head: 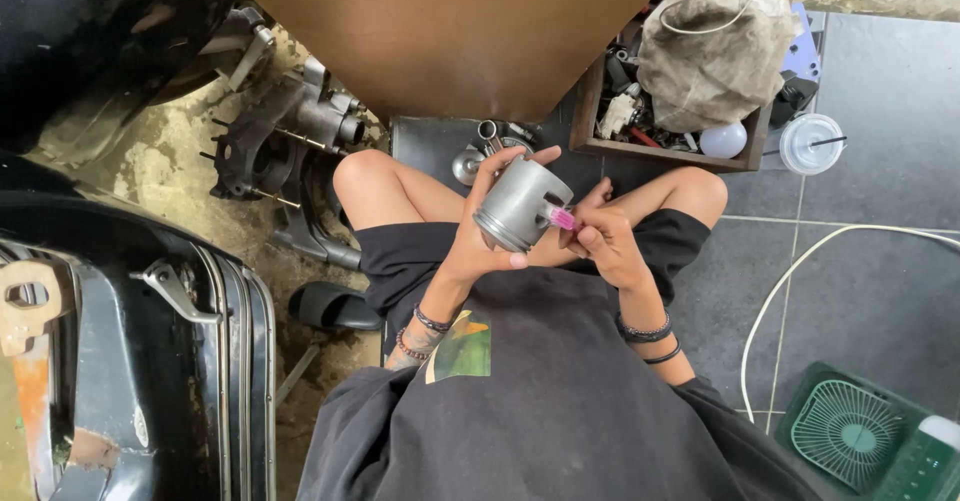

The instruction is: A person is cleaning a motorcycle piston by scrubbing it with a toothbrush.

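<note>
Crowding the hands (545,231): engine case (285,146), parts crate (660,149), green fan (850,431).

Black shirt (560,401), black shorts (420,256), beaded and black bracelets (645,333) on both wrists.

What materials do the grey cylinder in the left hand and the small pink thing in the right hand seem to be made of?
Grey cylinder: apparently metal, matte silver-grey, with machined grooves round its lower rim. Small pink thing: probably plastic, glossy and translucent; too small to be sure. The left hand holds the cylinder, the right hand the pink thing.
</note>
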